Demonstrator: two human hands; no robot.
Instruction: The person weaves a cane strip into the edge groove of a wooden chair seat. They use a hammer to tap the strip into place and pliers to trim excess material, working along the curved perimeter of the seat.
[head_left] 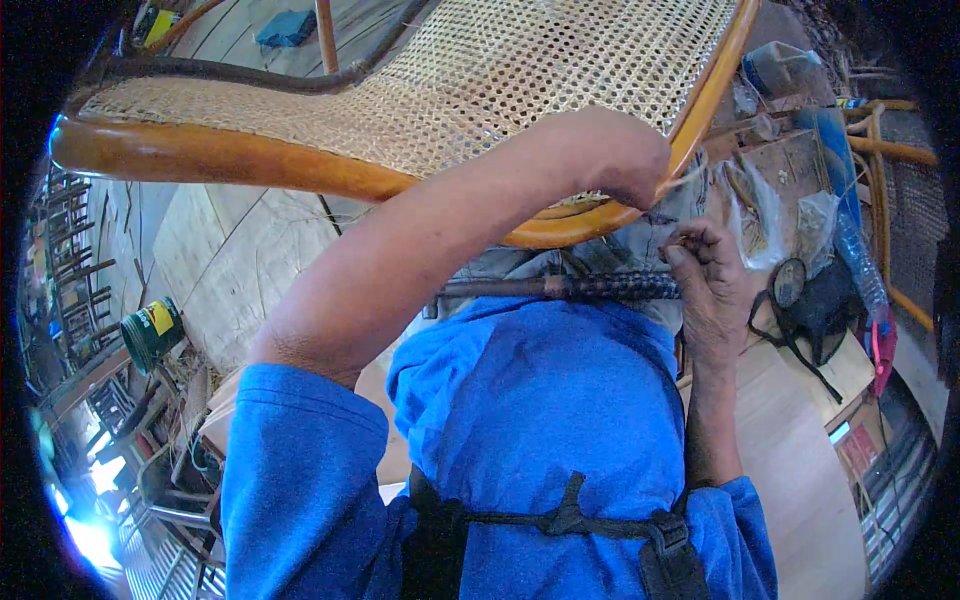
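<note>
A chair with an orange-brown wooden frame [230, 160] and a woven cane panel [450, 90] lies before me. My left forearm reaches across the panel, and my left hand [632, 165] bends down at the frame's right edge. Its fingers are hidden behind the wrist. Close by on the right, my right hand [708, 265] is raised with thumb and fingertips pinched together; what they hold is too small to make out. A pale loose strand [688, 180] sticks out from the frame near both hands. Across my lap lies a dark rod with a textured grip [620, 287].
To the right lie clear plastic bags [762, 210], a black strapped pouch [828, 305], a plastic bottle [862, 260] and another cane piece [915, 195]. At left stands a dark green can [152, 335] with a yellow label. A blue cloth [287, 28] lies beyond the chair.
</note>
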